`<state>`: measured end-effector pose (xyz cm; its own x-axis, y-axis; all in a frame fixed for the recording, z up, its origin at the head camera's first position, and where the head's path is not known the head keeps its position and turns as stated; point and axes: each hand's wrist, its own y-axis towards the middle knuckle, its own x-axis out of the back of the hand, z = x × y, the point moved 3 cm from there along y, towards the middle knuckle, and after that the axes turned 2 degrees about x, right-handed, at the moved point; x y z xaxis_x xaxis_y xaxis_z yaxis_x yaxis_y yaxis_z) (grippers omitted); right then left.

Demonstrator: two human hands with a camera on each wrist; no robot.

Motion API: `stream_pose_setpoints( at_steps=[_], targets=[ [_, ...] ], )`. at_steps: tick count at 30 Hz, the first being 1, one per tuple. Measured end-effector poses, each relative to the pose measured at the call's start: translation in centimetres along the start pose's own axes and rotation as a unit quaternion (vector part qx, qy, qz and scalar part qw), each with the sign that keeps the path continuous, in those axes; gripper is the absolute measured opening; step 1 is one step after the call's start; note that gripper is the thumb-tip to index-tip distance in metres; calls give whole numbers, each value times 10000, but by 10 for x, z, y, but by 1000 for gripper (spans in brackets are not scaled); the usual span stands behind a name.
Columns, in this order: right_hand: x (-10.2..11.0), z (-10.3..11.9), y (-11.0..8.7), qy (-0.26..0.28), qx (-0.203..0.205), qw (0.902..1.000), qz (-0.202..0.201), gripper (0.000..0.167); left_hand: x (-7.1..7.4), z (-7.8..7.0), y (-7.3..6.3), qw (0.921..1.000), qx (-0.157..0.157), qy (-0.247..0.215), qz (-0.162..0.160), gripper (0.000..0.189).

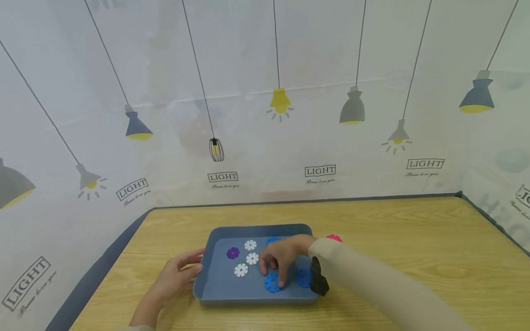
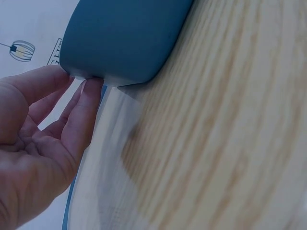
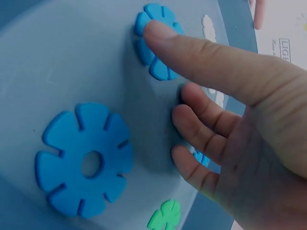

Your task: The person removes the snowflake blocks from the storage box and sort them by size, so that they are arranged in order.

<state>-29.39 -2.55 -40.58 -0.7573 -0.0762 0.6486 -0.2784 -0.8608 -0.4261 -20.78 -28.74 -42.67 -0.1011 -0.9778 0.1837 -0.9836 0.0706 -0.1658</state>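
Observation:
A grey-blue tray (image 1: 232, 294) sits on the table with flower-shaped slotted discs in it. My left hand (image 1: 175, 274) touches the tray's left wall, its fingertips (image 2: 91, 91) against the outer side. My right hand (image 1: 281, 257) reaches down inside the tray, thumb and fingers apart, over a blue disc (image 1: 272, 282). In the right wrist view the thumb (image 3: 211, 57) overlaps that blue disc (image 3: 163, 69); the index finger is hidden there. Nearer that camera lies another blue disc (image 3: 57, 172). A green disc (image 3: 165, 215) shows beside it.
Left in the tray are a purple disc (image 1: 233, 253) and three white discs, one (image 1: 241, 270) nearest me. A further blue disc (image 1: 273, 240) lies behind my right hand. Beyond my right forearm, a pink disc (image 1: 334, 238) is partly hidden. A printed wall sheet (image 1: 256, 151) rises behind the wooden table (image 1: 393, 230).

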Motion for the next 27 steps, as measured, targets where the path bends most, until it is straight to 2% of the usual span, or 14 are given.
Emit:
stream_pose_setpoints(
  at_steps=[5,12,21,27],
  targets=[
    [-2,2,0,-262,-71,9995,-158,34,0,0,0,10000,-19,-22,18,51],
    [-2,5,-2,-513,64,9982,-300,32,0,1,1,9997,-50,-168,196,53],
    [-2,6,-4,-355,10,9980,-514,31,0,2,1,9997,-30,-144,209,53],
    [-3,5,-7,-198,241,9970,-706,27,1,3,1,9997,-16,-159,167,53]
  ],
)
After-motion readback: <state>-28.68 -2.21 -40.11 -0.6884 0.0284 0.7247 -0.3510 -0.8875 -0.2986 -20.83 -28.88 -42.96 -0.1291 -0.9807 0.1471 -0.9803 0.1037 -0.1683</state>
